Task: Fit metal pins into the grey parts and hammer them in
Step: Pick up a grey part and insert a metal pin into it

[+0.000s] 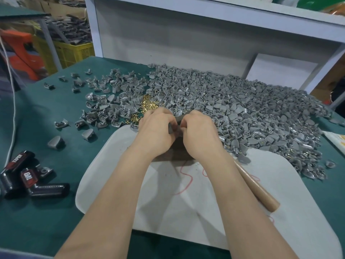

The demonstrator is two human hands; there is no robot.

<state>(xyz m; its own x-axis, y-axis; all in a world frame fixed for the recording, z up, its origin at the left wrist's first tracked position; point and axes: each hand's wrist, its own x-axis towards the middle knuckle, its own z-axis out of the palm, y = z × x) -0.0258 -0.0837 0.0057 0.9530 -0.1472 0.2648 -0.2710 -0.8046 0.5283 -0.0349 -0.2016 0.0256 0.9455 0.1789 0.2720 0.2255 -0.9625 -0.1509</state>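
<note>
My left hand (156,128) and my right hand (199,133) meet at the far edge of a white board (186,199), both closed on one grey part (176,124) held between them. Whether a pin sits in it is hidden by my fingers. A small heap of brass pins (147,105) lies just beyond my left hand. A big pile of grey parts (252,113) spreads to the right and behind. A wooden hammer handle (257,187) lies on the board under my right forearm; its head is hidden.
Scattered grey parts (97,109) cover the green table (37,212) to the left. Black handles with red labels (28,176) lie at the near left edge. A grey-white shelf unit (186,34) stands behind the pile. A yellow crate (71,51) sits beyond the table.
</note>
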